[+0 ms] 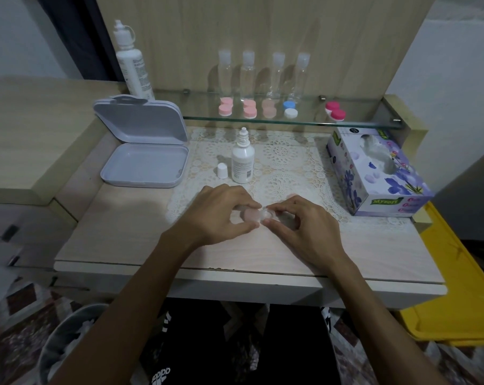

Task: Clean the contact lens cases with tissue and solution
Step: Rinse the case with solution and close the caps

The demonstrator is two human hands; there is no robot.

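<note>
1. The contact lens case [258,215] is lying with its long axis running left to right, just in front of the small solution bottle [243,159].
2. The left hand [221,215] is pinching the case's pale pink capped end; the right hand [301,220] is pinching the clear, uncapped end.
3. The small solution bottle is standing upright and uncapped, its white cap [222,170] sitting just left of it.
4. Left of that bottle, a grey box [145,162] is lying open and holding nothing visible.
5. Right of the bottle, a tissue box [374,173] is showing tissue through its slot.
6. Behind the bottle, a glass shelf [360,122] is carrying five more lens cases and four clear bottles.
7. A lace mat [290,168] is covering the pale wooden table [129,234].
</note>
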